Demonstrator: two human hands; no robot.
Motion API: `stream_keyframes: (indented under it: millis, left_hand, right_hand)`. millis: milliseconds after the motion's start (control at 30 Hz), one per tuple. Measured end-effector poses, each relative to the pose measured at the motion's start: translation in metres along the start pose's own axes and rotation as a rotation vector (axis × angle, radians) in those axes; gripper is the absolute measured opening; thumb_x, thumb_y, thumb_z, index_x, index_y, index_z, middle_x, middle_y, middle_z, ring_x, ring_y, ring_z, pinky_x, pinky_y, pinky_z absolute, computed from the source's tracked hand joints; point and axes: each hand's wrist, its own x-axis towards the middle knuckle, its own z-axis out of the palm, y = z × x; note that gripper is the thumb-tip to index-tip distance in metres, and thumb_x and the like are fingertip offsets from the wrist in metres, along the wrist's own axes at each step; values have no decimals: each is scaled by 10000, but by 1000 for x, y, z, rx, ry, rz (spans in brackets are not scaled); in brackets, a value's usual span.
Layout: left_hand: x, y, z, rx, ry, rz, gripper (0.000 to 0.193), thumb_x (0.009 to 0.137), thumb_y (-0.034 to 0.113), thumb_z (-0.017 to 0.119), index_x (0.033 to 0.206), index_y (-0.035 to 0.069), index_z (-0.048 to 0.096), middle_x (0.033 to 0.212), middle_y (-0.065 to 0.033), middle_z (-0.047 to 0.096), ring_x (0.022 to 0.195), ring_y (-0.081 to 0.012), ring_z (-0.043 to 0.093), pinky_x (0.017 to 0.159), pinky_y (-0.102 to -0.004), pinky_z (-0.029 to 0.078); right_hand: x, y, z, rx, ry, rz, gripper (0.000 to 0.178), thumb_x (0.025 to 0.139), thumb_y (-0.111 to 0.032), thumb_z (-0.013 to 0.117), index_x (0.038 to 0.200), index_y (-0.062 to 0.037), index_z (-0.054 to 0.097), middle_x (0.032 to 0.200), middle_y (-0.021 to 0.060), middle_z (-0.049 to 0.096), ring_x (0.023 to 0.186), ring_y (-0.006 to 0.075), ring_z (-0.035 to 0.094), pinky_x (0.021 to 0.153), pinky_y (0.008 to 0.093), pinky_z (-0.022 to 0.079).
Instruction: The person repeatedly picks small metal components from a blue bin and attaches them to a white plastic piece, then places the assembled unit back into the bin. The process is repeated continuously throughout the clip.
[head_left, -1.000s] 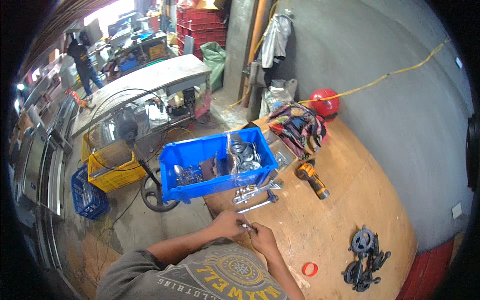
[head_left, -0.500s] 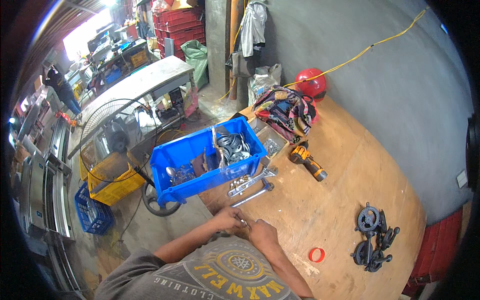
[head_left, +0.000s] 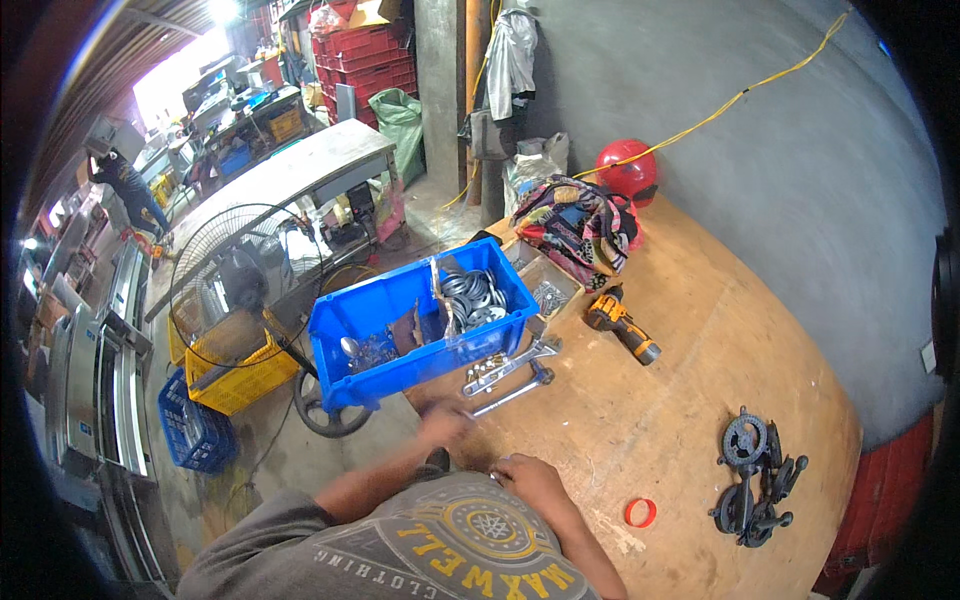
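Note:
My right hand is closed near the table's front edge, close to my shirt. A small bit of shiny metal shows at its fingertips, too small to name. Smeared by motion, my left hand is beside the handle end of a wrench; its fingers cannot be made out. An adjustable wrench lies just beyond, with small metal fittings next to it. Behind these stands a blue bin containing metal rings on the right and small loose hardware on the left.
On the wooden table lie a yellow-black cordless drill, a red ring and black crank-like parts. A small box of hardware and a patterned cloth bundle sit farther back. A fan stands left.
My hands, together before, are now apart. The left has moved up and left toward the wrench handle; the right has shifted slightly right. The view has tilted a little.

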Motion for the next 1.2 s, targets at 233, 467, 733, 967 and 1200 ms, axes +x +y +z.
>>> stream_keyframes:
  millis: [233,467,733,967,1200]
  left_hand:
    - [2,0,-58,-344,13,112,244,847,107,743,994,11,573,823,-94,650,696,-165,634,596,-308,515]
    - [-2,11,-35,-496,-109,161,226,885,75,694,1020,41,516,837,-84,656,738,-171,661,613,-315,538]
    - [24,3,-42,105,-16,355,186,897,122,653,1031,44,550,904,-151,673,786,-264,666,676,-398,516]
    - [62,-2,-14,512,310,113,376,936,276,518,1239,62,580,1163,-208,627,990,-374,630,871,-493,481]
    - [-9,-5,7,635,145,285,664,845,197,599,1462,95,374,1354,-257,511,1130,-431,571,944,-496,482]
  right_hand:
    - [-11,36,1,155,257,74,206,898,-174,602,1000,-18,690,978,187,677,932,348,651,834,402,507]
    - [-20,64,29,189,282,174,180,902,-129,609,1017,-19,694,967,194,681,902,350,656,804,389,513]
    - [-24,79,50,302,301,187,194,898,-162,602,1013,-32,690,956,202,671,915,380,640,818,420,506]
    - [-10,94,57,280,267,231,202,887,-160,611,993,1,673,955,242,656,892,398,640,804,438,499]
    - [-7,71,45,468,160,224,376,999,-286,495,1174,6,655,1127,193,680,1055,280,637,936,354,479]
